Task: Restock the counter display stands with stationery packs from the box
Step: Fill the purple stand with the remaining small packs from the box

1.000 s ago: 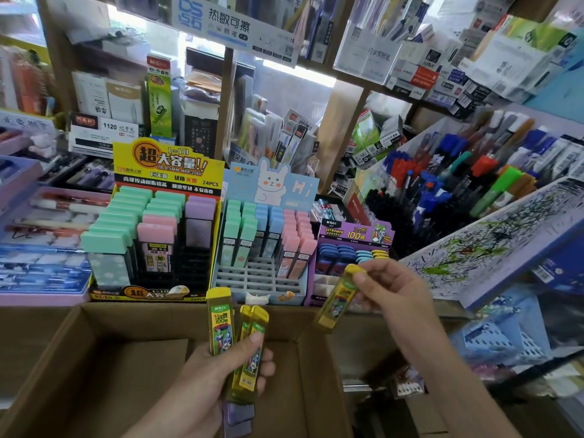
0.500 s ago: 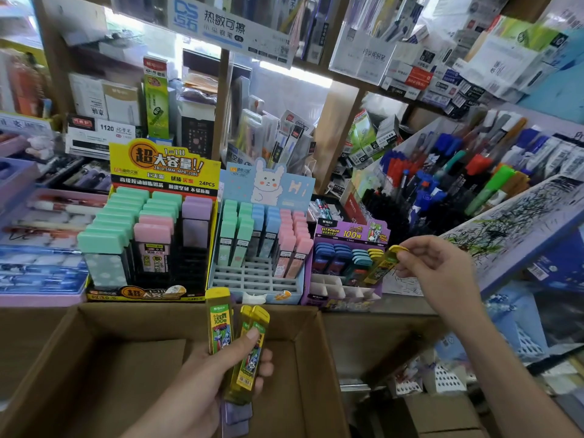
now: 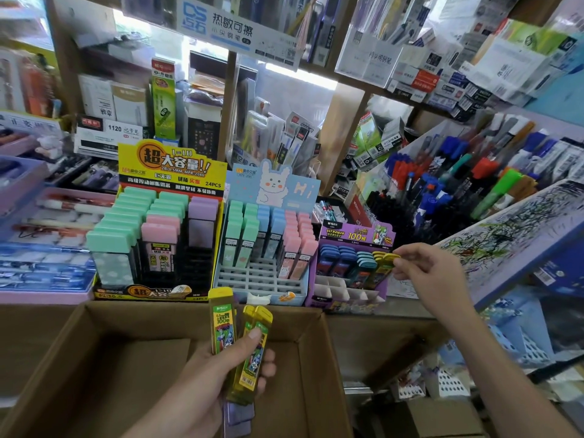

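Head view: a yellow pack (image 3: 389,258) is pinched in the grip of the right hand (image 3: 425,270), at the right column of the purple stand (image 3: 323,299). It should be kept upright and seated fully in its cell. Spare packs (image 3: 251,346) are clasped in the left hand (image 3: 218,387) above the box (image 3: 110,358).

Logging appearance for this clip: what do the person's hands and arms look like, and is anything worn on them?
Both the left hand and the right hand are bare: no gloves, rings or bracelets show. The right forearm is uncovered up to the frame edge, with no sleeve or watch in view. Of the left arm only the left wrist shows, also bare.
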The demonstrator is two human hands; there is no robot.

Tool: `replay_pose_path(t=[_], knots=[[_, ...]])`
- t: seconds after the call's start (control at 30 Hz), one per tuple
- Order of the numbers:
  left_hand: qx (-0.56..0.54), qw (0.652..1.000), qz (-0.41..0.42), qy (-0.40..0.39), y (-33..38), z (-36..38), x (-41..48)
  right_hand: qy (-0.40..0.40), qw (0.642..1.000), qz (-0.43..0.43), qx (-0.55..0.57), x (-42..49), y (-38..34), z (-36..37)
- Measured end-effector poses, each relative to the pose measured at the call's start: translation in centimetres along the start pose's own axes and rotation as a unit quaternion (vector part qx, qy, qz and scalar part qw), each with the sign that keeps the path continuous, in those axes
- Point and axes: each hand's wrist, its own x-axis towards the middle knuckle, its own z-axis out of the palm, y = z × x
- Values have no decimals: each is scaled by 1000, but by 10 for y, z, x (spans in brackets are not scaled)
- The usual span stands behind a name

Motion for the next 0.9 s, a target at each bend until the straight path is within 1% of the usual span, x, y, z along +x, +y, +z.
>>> replay_pose_path(t=[0.1,0.17,0.37,0.5,0.57,0.67,0.77,0.9], knots=[[0,1000,3,3,0,0,0,-5,999,10,-30,-1,5,5],[2,1000,5,4,0,0,0,-3,999,20,-29,-3,8,8],[4,1000,6,3,0,-2,0,29,998,41,-28,-7,4,9],[10,1000,12,-4,-1,-3,0,69,997,2,-43,-15,-14,8],[10,1000,11,-13,0,-4,0,75,997,-19,-21,-20,-29,10],[9,1000,12,-25,0,-4,0,32,998,-32,38,-32,-54,23],[4,1000,8,-28,0,-5,1,-46,991,11,122,-47,-71,46],[3,1000,2,-31,-1,-6,1,-153,979,37,133,-67,-77,80]])
